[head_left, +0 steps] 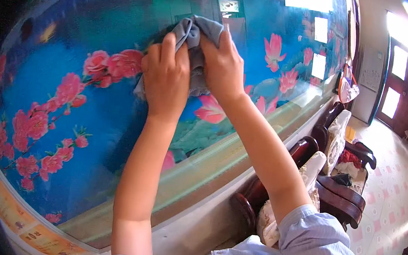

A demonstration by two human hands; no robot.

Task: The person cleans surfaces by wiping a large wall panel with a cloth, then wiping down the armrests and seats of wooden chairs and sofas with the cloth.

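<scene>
A grey-blue cloth [198,73] is bunched up between my two hands, in front of a large glossy picture panel [112,113] with pink flowers on blue. My left hand [165,77] grips the cloth's left side, fingers curled into it. On the other side, my right hand [223,65] has its fingers closed on the cloth's upper right part. Folds of the fabric stick up above both hands, and a frayed edge hangs below them. Whether the cloth presses flat on the panel is hard to see behind my hands.
Dark wooden seats [335,194] with pale patterned cushions [337,135] stand along the wall to the right. Clothes [350,163] lie on one seat. A white and red bag [348,90] hangs past the panel's end. A dark door [395,87] is at the far right.
</scene>
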